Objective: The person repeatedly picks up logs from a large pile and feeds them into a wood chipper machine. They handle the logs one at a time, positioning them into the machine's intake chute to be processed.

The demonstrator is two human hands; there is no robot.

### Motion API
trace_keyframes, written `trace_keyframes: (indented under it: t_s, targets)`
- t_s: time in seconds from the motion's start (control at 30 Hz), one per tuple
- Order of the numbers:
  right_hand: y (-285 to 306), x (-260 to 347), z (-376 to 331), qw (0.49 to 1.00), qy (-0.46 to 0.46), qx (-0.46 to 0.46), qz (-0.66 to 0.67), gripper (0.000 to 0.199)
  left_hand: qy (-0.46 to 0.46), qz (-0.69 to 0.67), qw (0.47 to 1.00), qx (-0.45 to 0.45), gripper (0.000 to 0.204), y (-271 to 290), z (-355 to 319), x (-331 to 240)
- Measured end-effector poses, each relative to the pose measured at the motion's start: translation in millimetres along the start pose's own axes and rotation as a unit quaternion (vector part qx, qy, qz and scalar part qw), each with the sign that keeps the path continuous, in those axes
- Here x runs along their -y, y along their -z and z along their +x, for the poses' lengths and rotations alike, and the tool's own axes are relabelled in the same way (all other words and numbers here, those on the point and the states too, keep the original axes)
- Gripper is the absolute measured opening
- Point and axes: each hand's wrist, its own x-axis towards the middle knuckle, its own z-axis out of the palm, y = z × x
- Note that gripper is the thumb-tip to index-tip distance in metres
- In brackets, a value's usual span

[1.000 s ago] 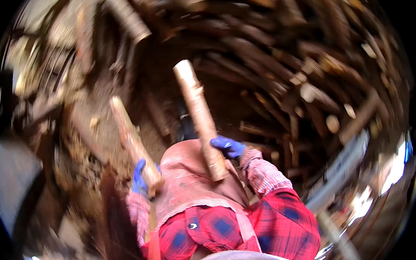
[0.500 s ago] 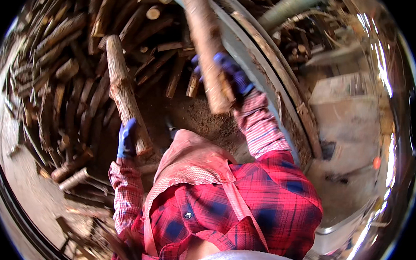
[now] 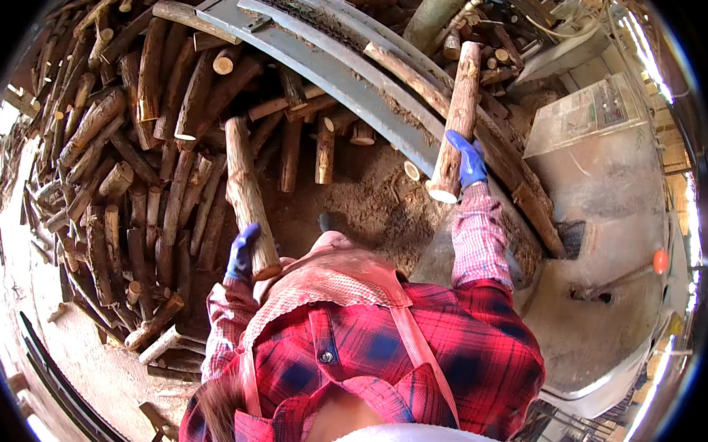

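Note:
My left hand [image 3: 242, 253], in a blue-purple glove, grips the lower end of a rough-barked log [image 3: 247, 198] that points away from me. The thumb shows against the bark while the other fingers are mostly hidden. On the right, my gloved right hand [image 3: 467, 159] is closed around a second log [image 3: 458, 106], its pale cut end toward me. This log slants over a long grey metal trough [image 3: 344, 79]. More logs lie end to end along the trough, one log [image 3: 409, 76] partly behind the held one; whether the held log touches the trough I cannot tell.
Logs lie heaped in a large pile [image 3: 161, 142] at the far left. Brown bark debris [image 3: 377, 196] covers the ground before me. A dusty machine housing with a control panel [image 3: 594, 116] stands at the right, near a thick grey-green pipe [image 3: 440, 12].
My right hand has carried its log rightward, over the trough. The left hand still holds its log at nearly the same slant. The whole view has shifted a little.

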Motion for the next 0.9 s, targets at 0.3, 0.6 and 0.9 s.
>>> trace_keyframes:
  t_s: [0.3, 0.6, 0.9]
  targets:
    - [-101, 34, 91, 0.963, 0.092, 0.252, -0.008, 0.069, -0.049, 0.073, 0.981, -0.170, 0.051, -66, 19, -43]
    - [-241, 43, 235, 0.860, 0.281, 0.408, -0.124, 0.071, -0.308, 0.201, 0.912, -0.183, 0.056, -165, 20, -107]
    - [-230, 8, 275, 0.698, 0.380, 0.248, -0.555, 0.093, -0.364, 0.150, 0.907, -0.151, 0.075, -244, 10, -161]
